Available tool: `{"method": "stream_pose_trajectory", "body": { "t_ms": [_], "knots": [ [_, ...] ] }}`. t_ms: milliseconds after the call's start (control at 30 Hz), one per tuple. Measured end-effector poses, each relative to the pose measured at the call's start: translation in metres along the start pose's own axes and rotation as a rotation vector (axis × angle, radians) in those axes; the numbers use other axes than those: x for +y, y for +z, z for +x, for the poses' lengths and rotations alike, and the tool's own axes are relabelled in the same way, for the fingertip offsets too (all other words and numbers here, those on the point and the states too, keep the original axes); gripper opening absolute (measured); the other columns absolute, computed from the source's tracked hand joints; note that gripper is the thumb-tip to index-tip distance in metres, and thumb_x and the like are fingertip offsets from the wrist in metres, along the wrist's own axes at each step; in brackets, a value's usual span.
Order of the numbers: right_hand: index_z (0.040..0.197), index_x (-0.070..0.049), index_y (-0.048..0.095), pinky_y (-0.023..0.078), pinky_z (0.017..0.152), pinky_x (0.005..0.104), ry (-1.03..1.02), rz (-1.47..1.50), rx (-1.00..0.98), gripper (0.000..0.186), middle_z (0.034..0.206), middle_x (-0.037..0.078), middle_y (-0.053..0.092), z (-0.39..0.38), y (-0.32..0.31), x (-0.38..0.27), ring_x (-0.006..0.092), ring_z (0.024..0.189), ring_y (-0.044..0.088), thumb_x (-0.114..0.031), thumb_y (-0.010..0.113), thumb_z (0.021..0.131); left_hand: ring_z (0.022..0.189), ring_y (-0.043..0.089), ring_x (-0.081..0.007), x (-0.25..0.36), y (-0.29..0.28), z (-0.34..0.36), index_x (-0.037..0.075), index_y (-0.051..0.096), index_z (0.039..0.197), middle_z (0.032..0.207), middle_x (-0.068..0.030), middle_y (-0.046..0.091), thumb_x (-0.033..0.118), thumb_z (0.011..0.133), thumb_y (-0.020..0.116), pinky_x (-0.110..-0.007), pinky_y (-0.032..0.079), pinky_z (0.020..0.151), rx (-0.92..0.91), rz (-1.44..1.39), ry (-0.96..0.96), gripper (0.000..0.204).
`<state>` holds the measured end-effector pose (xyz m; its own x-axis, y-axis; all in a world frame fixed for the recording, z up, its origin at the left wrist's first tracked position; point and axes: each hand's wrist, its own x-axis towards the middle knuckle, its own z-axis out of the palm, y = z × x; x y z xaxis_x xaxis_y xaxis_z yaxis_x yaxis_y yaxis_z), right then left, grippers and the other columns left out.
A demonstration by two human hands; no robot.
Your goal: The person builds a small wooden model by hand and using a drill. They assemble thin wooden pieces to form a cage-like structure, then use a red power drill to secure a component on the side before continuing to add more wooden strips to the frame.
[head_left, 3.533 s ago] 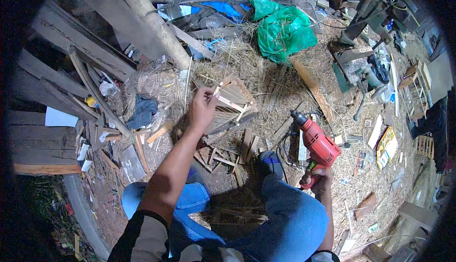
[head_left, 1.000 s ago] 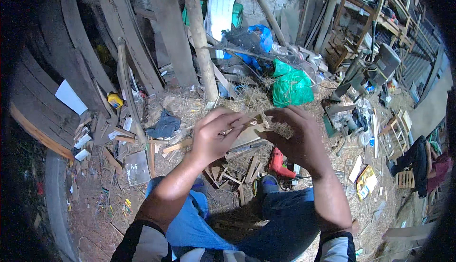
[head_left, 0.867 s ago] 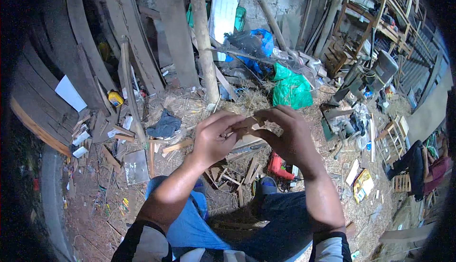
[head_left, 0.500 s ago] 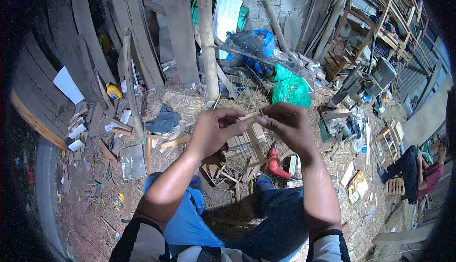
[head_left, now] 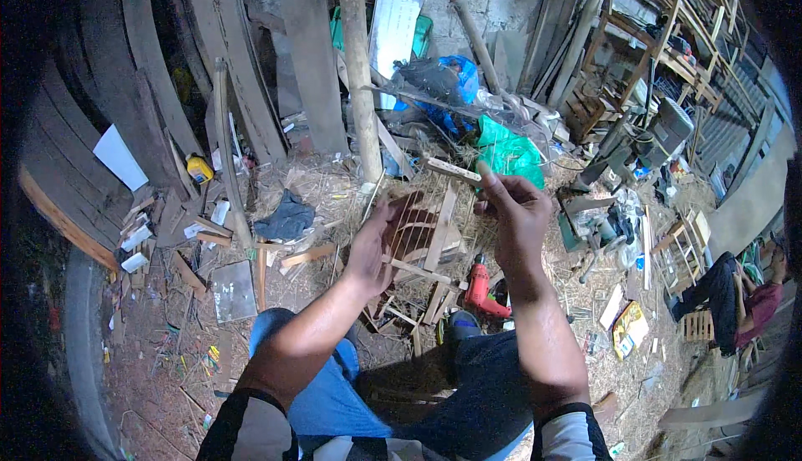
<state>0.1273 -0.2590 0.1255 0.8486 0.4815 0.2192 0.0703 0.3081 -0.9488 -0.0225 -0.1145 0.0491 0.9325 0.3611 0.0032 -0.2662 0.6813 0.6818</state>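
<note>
My left hand (head_left: 370,248) is around the left side of a small slatted wooden frame (head_left: 439,231), which has thin sticks and flat strips and is tilted in front of my knees. Its fingers are partly hidden among the sticks. Between the thumb and fingers of my right hand (head_left: 520,214) is a short wooden strip (head_left: 454,170) with small dark marks along it, raised above the frame's far end. A red power drill (head_left: 485,288) lies on the ground just below the right hand.
Wood offcuts (head_left: 309,254) and a dark cloth (head_left: 286,214) litter the ground. A wooden post (head_left: 359,76) stands ahead, with a green bag (head_left: 508,152) to its right. At far right sits another person (head_left: 756,306) near a small slatted crate (head_left: 697,326).
My hands, close together before, have moved apart. The left has come down to the slatted frame, which now sits at a different angle; the right holds the strip out in plain view.
</note>
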Motion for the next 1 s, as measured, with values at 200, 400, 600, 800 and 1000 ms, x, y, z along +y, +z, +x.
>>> {"method": "stream_pose_trajectory", "body": {
  "t_ms": [200,400,600,800,1000],
  "knots": [
    [0.085,0.001,0.072,0.051,0.053,0.0266,0.114,0.020,0.001,0.027,0.073,0.003,0.067,0.005,-0.002,0.005,0.0094,0.058,0.060,-0.024,0.081,0.090,0.117,0.065,-0.0248,0.011,0.029,0.002,0.003,0.049,0.145,0.127,-0.0137,0.066,0.034,0.110,0.046,-0.041,0.053,0.101,0.016,0.016,0.197,0.047],
    [0.076,0.000,0.067,0.049,0.051,0.0282,0.134,0.082,0.011,0.033,0.066,0.006,0.064,0.000,0.010,0.004,0.0124,0.052,0.059,-0.026,0.083,0.088,0.121,0.063,-0.0247,0.010,0.009,0.013,0.005,0.047,0.149,0.135,-0.0117,0.063,0.034,0.108,0.050,-0.044,0.050,0.107,-0.019,-0.047,0.143,0.051],
    [0.081,0.002,0.069,0.050,0.053,0.0275,0.020,0.062,0.089,0.031,0.069,0.006,0.066,0.000,0.015,0.015,0.0108,0.057,0.061,-0.024,0.083,0.089,0.125,0.061,-0.0308,0.001,0.038,0.008,0.007,0.045,0.152,0.144,-0.0103,0.059,0.055,0.108,0.034,-0.050,0.045,0.111,0.198,-0.109,0.081,0.066],
    [0.091,0.004,0.074,0.051,0.063,0.0239,-0.153,0.054,0.210,0.026,0.078,0.005,0.071,0.005,0.028,0.032,0.0087,0.068,0.064,-0.022,0.080,0.093,0.113,0.067,-0.0343,-0.056,0.028,-0.001,-0.004,0.043,0.149,0.130,-0.0198,0.064,0.090,0.088,0.028,-0.051,0.050,0.105,-0.023,-0.127,0.345,0.113],
    [0.096,0.004,0.075,0.053,0.068,0.0232,-0.173,0.072,0.274,0.023,0.081,0.005,0.073,0.005,0.025,0.034,0.0083,0.073,0.065,-0.019,0.079,0.093,0.116,0.063,-0.0316,-0.048,0.043,0.005,-0.004,0.042,0.151,0.134,-0.0170,0.062,0.082,0.094,0.035,-0.047,0.048,0.102,-0.038,0.026,0.442,0.103]
  ]
}}
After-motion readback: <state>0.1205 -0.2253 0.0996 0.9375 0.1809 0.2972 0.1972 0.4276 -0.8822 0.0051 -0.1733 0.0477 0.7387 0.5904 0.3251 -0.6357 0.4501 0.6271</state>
